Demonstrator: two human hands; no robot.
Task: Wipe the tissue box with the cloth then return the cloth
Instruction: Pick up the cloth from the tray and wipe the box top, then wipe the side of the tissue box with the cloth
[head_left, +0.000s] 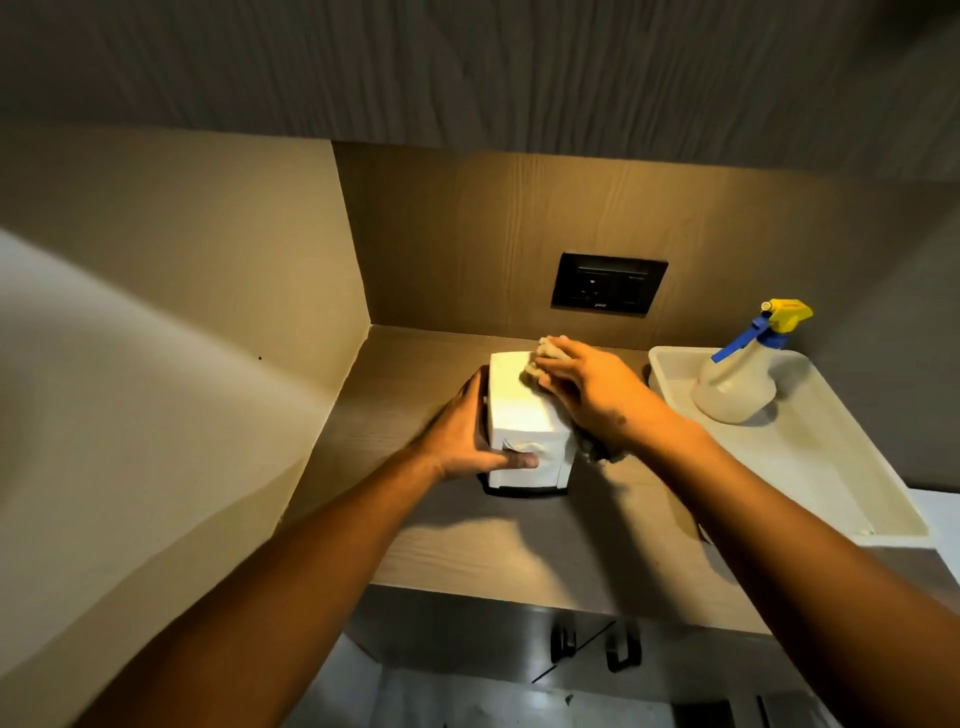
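A white tissue box (517, 405) with a dark base stands on the wooden counter (519, 545), a tissue showing at its front slot. My left hand (462, 431) grips its left side, thumb across the front face. My right hand (592, 389) presses a pale crumpled cloth (543, 358) against the box's top right, far corner. Part of the cloth hangs below my right wrist beside the box; the rest is hidden under my palm.
A white tray (831, 467) sits on the counter to the right, holding a translucent spray bottle (737, 384) with a blue and yellow trigger. A black wall socket (608, 283) is on the back panel. A wall closes the left side, and a cabinet hangs overhead.
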